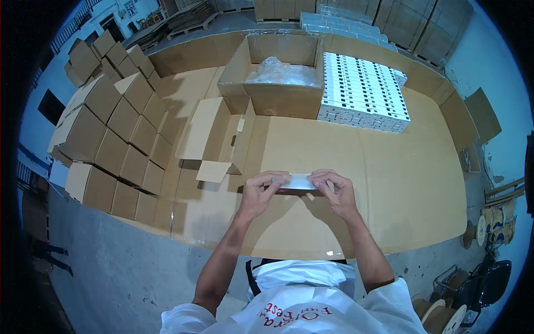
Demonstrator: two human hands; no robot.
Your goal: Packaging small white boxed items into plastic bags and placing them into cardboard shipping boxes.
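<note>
Left hand (261, 192) is gripping the left end of a small white box (300, 181), fingers curled over its top edge. Right hand (335, 189) is gripping the right end the same way. The box is being held level between both hands, just above the cardboard sheet (389, 183) that is covering the floor; whether it is touching the sheet cannot be told.

Just beyond the left hand, a small open carton (214, 139) is lying on the sheet with its flaps spread out.

Further out, a large open carton (272, 75) is standing upright, with clear plastic film (281, 71) bunched inside it. Touching its right side, a block of white boxes (364, 92) is sitting in tight rows, several layers deep.

On the far left, brown cartons (119, 136) are standing stacked in rows along the sheet's edge.

At the right rim, wooden cable spools (489, 225) are resting on the concrete floor (111, 267), well apart from the hands.
</note>
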